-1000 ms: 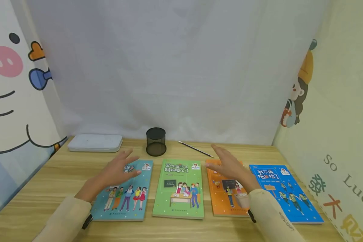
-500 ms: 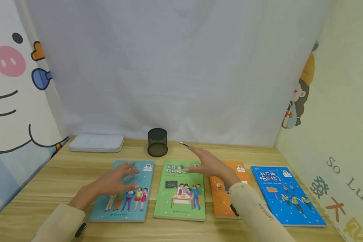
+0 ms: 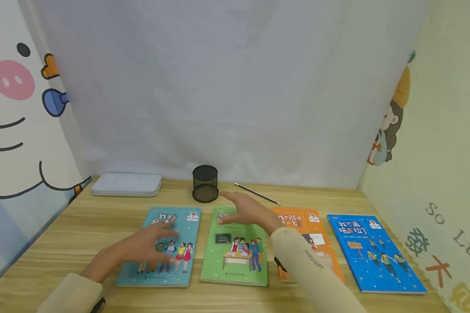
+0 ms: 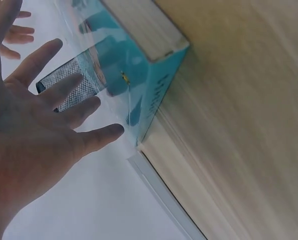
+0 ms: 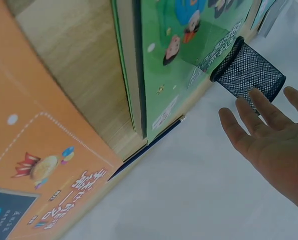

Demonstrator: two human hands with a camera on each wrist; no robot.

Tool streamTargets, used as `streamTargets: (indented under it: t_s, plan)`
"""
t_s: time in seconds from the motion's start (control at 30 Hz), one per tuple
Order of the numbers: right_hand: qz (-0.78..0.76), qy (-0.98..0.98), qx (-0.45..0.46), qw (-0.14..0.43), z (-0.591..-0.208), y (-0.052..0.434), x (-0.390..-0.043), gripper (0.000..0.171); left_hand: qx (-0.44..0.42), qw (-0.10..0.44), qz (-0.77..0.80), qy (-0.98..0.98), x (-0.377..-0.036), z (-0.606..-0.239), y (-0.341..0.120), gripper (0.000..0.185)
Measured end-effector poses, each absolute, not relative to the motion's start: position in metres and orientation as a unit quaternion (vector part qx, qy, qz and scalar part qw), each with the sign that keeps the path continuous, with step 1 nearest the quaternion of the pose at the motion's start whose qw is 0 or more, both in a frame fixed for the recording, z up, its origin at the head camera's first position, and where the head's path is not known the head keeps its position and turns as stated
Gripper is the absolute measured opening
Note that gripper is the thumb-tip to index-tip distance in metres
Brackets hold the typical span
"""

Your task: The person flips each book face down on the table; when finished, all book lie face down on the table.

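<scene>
My left hand [image 3: 146, 243] hovers over the teal book [image 3: 180, 280], fingers spread and holding nothing. In the left wrist view its fingers reach past the corner of that book. My right hand [image 3: 246, 209] is over the top part of the green book [image 3: 235, 278], palm turned inward and fingers apart, with nothing in them. The black mesh pen holder [image 3: 205, 184] stands upright just beyond the right fingertips. The orange book [image 3: 321, 243] lies partly under the right forearm. A blue book [image 3: 376, 256] lies flat at the far right.
A dark pencil [image 3: 257, 193] with a white end lies behind the green and orange books. The white pencil case [image 3: 127, 184] sits at the back left of the wooden table [image 3: 74, 230]. A white cloth [image 3: 235, 95] hangs behind; printed panels stand at both sides.
My right hand has swept left from over the orange book to the green one, uncovering the pencil. The left hand has shifted slightly down and left. The books have stayed put.
</scene>
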State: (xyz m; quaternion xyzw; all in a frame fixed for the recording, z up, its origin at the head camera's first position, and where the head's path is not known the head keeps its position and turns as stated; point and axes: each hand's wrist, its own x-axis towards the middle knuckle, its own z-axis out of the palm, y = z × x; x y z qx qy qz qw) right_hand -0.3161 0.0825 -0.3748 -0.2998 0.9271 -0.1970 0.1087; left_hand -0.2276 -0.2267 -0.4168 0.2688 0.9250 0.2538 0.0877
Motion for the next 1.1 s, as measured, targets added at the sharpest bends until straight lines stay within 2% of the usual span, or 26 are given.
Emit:
streamTargets:
  t_s: [0.3,0.57,1.1]
  plan:
    - [-0.193,0.925,-0.307,0.112,-0.38,0.062,-0.327,0.088,0.26,0.115,0.244,0.927,-0.222,-0.419,-0.226,0.075]
    - [-0.215,0.913,-0.323,0.123,-0.384,0.042,-0.333,0.089,0.25,0.149,0.216,0.932,-0.221,-0.416,-0.226,0.095]
    - [-0.192,0.921,-0.31,0.136,-0.398,0.009,-0.341,0.086,0.251,0.182,0.191,0.931,-0.215,-0.413,-0.227,0.113]
